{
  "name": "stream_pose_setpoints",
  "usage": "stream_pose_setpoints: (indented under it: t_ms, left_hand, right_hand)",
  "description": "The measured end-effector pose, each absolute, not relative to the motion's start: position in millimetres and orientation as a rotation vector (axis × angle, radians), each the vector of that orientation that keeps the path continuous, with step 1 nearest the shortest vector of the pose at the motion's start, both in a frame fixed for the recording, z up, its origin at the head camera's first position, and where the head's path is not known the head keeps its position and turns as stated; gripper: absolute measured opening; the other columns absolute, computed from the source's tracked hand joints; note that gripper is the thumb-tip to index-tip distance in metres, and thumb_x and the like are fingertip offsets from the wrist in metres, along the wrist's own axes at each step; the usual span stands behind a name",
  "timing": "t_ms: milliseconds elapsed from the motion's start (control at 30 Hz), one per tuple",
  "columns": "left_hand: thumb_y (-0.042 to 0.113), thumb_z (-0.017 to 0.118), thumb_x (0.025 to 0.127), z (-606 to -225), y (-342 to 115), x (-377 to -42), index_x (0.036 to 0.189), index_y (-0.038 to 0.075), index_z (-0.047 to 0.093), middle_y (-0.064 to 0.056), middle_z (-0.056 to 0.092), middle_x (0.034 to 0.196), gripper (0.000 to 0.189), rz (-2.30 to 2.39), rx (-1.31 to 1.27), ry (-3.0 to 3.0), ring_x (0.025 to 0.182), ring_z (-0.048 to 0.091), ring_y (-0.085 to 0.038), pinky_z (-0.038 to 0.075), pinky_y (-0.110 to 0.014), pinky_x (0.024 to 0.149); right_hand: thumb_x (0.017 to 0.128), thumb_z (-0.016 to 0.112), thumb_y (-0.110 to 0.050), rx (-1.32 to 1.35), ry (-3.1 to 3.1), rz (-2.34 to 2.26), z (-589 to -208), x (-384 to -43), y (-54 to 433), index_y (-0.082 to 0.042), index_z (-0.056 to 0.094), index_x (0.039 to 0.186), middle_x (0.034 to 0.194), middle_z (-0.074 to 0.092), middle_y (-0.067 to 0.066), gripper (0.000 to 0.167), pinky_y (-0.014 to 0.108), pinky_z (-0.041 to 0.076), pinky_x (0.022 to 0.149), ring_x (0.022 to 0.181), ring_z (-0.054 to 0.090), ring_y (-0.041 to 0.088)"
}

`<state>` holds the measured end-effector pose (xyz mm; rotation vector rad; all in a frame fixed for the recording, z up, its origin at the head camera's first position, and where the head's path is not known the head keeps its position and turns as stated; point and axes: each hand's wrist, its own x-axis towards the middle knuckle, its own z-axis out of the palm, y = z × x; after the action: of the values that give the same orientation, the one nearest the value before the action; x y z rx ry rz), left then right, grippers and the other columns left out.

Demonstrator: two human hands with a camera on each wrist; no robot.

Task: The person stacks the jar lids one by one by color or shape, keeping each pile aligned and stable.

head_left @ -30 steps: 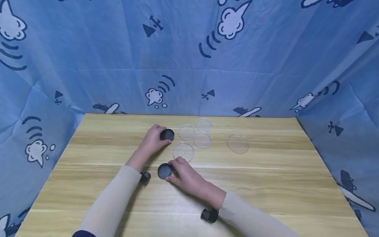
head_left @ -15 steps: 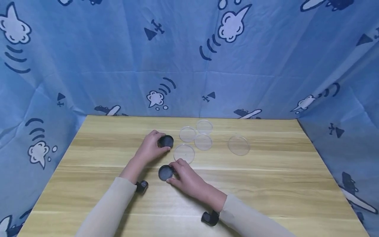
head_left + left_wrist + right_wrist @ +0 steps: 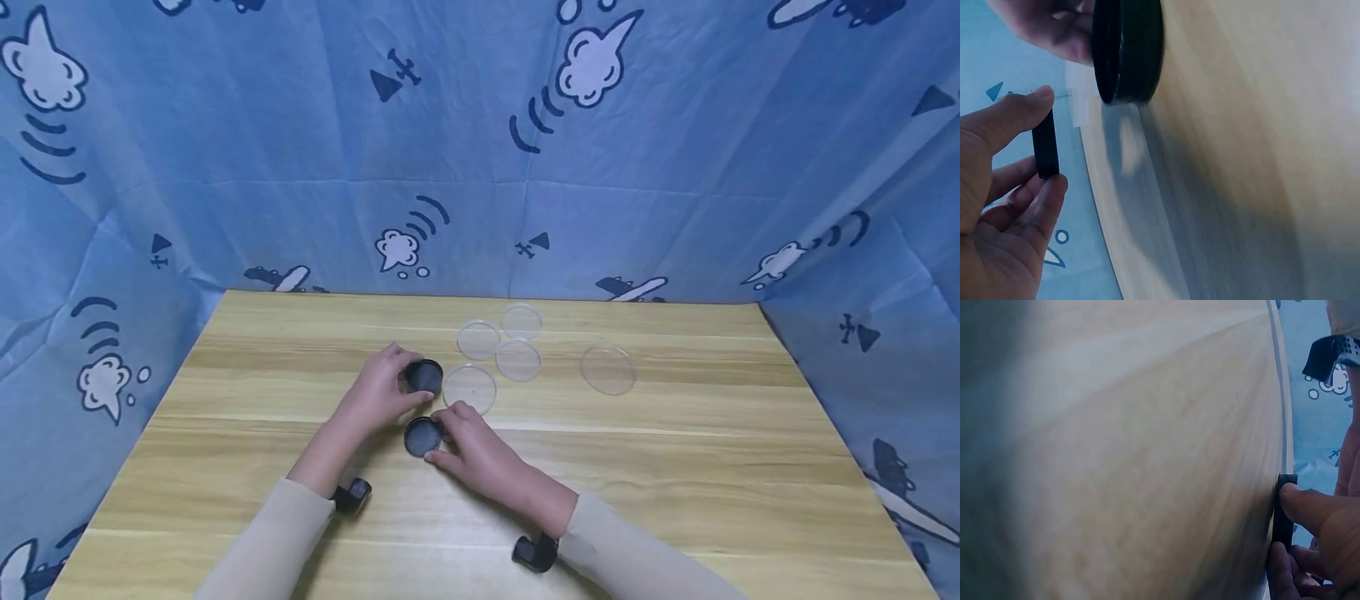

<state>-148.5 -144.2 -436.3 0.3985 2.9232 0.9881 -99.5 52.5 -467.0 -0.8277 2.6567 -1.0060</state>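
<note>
Now the left hand (image 3: 371, 396) pinches the far cap (image 3: 425, 377), a black round piece, by its rim between thumb and fingers. It has drawn that cap towards the person over the last second, while the right hand (image 3: 483, 454), pinching the matching near cap (image 3: 422, 437), has hardly moved. For the work in hand, that seems to mean bringing the two pieces close: they sit one behind the other, near but apart.

Just beyond the right fingers lies the near clear disc (image 3: 469, 389); whether they touch it, I cannot tell. Three more clear discs (image 3: 518, 359) cluster behind it, and a lone clear disc (image 3: 608, 369) lies well apart to the right.

Hands hide part of each rim. Whether either cap rests on the table (image 3: 712, 450) is unclear, and the right wrist view blurs darkly at left.
</note>
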Motion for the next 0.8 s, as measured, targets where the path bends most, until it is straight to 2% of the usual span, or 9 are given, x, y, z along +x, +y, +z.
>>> stream_pose_setpoints:
  t_ms: [600, 800]
  left_hand:
    - [0.015, 0.090, 0.081, -439.2, -162.4, -109.8, 0.128, 0.000, 0.069, -0.012, 0.070, 0.113, 0.053, 1.017, 0.480, 2.839, 0.102, 0.069, -0.025, 0.059, -0.046, 0.094]
    - [0.018, 0.091, 0.080, -443.4, -164.9, -102.5, 0.125, 0.004, 0.071, -0.007, 0.070, 0.111, 0.051, 0.970, 0.490, 2.810, 0.098, 0.064, -0.017, 0.056, -0.038, 0.090]
  right_hand:
    - [0.095, 0.079, -0.023, -0.837, 2.656, -0.992, -468.4, -101.1, 52.8, 0.000, 0.064, 0.131, 0.114, 0.060, 0.008, 0.046, 0.029, 0.050, 0.086, 0.099, 0.050, 0.015]
    - [0.096, 0.077, -0.024, -0.845, 2.655, -0.994, -469.0, -101.0, 54.5, -0.003, 0.064, 0.129, 0.114, 0.060, 0.007, 0.041, 0.030, 0.050, 0.087, 0.100, 0.049, 0.014]
